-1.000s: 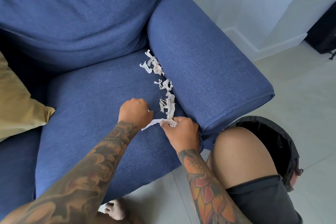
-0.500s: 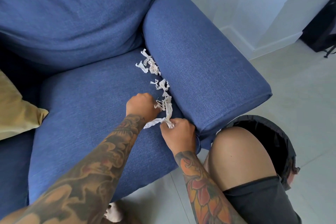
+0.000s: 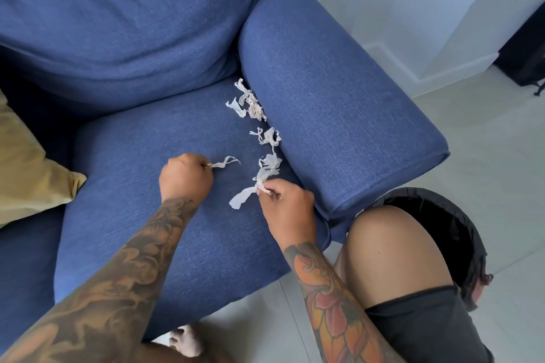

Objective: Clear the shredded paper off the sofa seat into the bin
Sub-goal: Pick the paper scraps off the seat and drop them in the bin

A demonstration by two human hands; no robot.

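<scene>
Sofa seat (image 3: 141,174): shredded paper (image 3: 267,138) is lying in clumps along the seam beside the armrest (image 3: 333,115); most looks uncollected.
Bin (image 3: 454,227): black-lined, standing on the floor beside the armrest, partly hidden behind a knee; contents cannot be told.
Right hand (image 3: 290,205): pinching a wide strip (image 3: 243,199) at the near end of the trail.
Left hand (image 3: 185,178): fist closed, gripping a thin curl (image 3: 225,163) above the seat.
Progress: gathering is just getting going; nothing is yet heading binward.

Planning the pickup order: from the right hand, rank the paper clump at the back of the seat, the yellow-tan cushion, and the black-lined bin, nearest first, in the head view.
1. Black-lined bin, just right of the right hand, behind the knee.
2. White shredded-paper clump, back of the seat against the blue armrest.
3. Yellow-tan cushion, far left.
</scene>
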